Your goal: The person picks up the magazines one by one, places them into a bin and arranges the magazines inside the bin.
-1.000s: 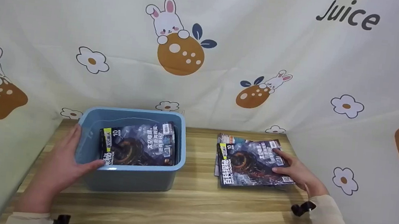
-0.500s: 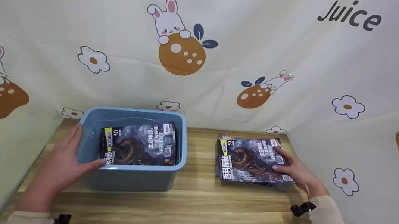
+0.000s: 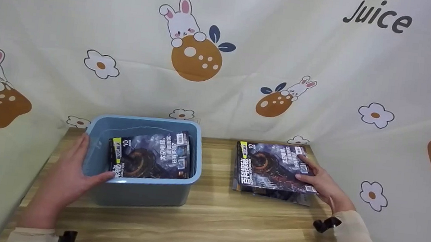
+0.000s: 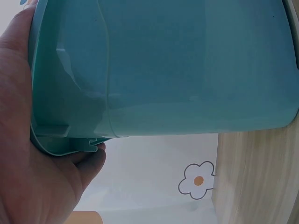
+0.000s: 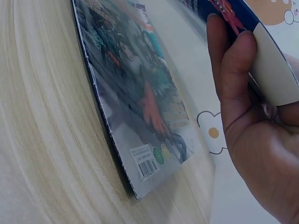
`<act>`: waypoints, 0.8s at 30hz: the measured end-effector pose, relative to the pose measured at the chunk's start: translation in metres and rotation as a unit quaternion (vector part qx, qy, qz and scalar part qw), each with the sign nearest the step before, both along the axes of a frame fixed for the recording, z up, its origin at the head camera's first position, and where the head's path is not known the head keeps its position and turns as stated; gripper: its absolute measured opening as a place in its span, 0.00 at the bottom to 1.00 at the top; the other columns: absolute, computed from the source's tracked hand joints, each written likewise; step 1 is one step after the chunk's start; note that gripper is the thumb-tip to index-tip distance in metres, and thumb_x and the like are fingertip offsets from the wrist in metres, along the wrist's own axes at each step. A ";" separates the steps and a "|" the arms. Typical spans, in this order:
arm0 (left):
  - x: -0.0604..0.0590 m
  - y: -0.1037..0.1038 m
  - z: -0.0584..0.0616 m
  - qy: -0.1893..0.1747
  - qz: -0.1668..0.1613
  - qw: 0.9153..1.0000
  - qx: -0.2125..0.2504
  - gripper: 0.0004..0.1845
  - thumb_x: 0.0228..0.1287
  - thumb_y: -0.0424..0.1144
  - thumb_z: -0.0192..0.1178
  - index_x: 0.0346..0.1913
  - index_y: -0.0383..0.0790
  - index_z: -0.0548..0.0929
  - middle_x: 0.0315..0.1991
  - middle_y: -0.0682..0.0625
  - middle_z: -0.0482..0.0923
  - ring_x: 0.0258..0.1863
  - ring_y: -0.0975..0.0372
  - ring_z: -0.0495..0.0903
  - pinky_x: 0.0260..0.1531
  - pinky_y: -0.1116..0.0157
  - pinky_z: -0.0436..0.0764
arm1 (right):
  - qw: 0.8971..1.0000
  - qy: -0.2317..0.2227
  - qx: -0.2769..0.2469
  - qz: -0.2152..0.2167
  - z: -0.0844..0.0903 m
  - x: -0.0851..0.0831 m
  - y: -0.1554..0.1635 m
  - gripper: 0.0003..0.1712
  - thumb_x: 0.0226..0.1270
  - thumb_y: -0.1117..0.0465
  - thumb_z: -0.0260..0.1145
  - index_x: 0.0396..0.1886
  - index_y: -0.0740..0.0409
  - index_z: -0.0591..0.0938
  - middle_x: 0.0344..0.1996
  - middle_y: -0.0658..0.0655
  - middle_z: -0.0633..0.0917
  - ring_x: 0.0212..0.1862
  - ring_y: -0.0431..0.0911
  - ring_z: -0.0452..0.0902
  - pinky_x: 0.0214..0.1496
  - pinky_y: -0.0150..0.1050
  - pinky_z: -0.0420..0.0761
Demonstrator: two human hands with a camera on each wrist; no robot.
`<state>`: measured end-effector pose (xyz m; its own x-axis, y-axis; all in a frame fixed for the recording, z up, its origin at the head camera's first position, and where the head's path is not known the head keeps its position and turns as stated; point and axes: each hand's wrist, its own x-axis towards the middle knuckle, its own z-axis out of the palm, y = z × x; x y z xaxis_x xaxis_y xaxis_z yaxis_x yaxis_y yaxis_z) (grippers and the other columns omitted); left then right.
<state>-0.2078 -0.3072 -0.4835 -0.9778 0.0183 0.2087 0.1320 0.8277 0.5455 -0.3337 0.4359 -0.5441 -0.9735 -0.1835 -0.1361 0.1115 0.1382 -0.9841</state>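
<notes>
My left hand (image 3: 60,184) grips the left front corner of a blue plastic bin (image 3: 146,119), thumb over the front rim and fingers along the left side. Inside the bin lies a dark magazine (image 3: 159,155), cover up. On the right, my right hand (image 3: 323,186) pinches the right edge of another magazine (image 3: 269,167) with the same cover, thumb on top and fingers beneath. In the right wrist view, this magazine is raised off a second magazine (image 5: 135,88) that lies flat on the table with its barcode showing.
The wood-grain table (image 3: 202,233) extends in front of the bin and between it and the magazines. A cream cloth printed with rabbits and flowers (image 3: 239,58) encloses the back and both sides.
The magazine in my right hand has lifted and shifted slightly away from me, baring more of the one beneath. My left hand and the bin stay put.
</notes>
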 end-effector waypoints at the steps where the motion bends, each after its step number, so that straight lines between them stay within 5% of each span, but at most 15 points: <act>1: 0.000 0.000 0.000 -0.002 0.000 1.000 0.000 0.75 0.63 0.73 0.74 0.90 0.34 0.37 0.89 0.27 0.38 0.82 0.23 0.48 0.71 0.18 0.55 | 1.000 0.003 0.000 0.000 0.000 0.000 0.000 0.52 0.78 0.72 0.71 0.92 0.53 0.56 0.85 0.71 0.57 0.58 0.44 0.83 0.56 0.36 0.89; 24: -0.001 0.001 0.001 -0.013 0.001 1.000 -0.006 0.75 0.63 0.73 0.74 0.90 0.34 0.36 0.89 0.28 0.37 0.82 0.22 0.48 0.71 0.18 0.56 | 0.999 0.030 -0.034 0.012 0.024 -0.003 -0.021 0.49 0.79 0.74 0.68 0.92 0.55 0.56 0.84 0.70 0.59 0.60 0.44 0.84 0.56 0.36 0.89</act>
<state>-0.2090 -0.3061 -0.4822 -0.9829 0.0191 0.1833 0.1168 0.8339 0.5394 -0.3370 0.4153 -0.5199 -0.9748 -0.2137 -0.0635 0.0490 0.0722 -0.9962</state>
